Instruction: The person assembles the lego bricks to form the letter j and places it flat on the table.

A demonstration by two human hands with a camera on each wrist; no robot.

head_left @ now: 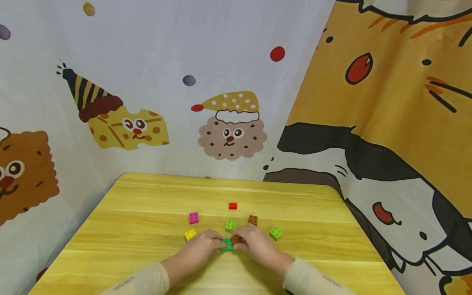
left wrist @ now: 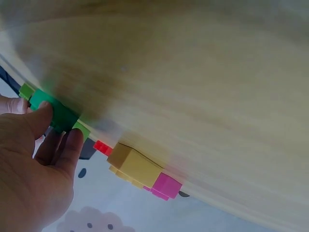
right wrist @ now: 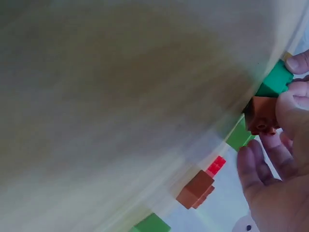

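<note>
Near the front middle of the table, my left hand (head_left: 195, 250) grips a dark green toy building brick (head_left: 227, 245) at its left end. In the left wrist view, the thumb lies along the side of this green brick (left wrist: 60, 115), with fingers on the far side. My right hand (head_left: 261, 248) pinches a reddish-brown brick (head_left: 235, 239) at the green one's right end. The right wrist view has that brown brick (right wrist: 259, 114) tilted against the green brick (right wrist: 275, 79), its studs showing. Both hands hide parts of the bricks.
Beyond the hands lie a lime brick (head_left: 230, 225), another brown brick (head_left: 253, 220) and a small red brick (head_left: 232, 206). Yellow (head_left: 190, 234) and magenta (head_left: 193, 218) bricks lie left; a second lime brick (head_left: 275, 233) lies right. Printed cloth (head_left: 228, 49) hangs behind the wooden table (head_left: 147, 200).
</note>
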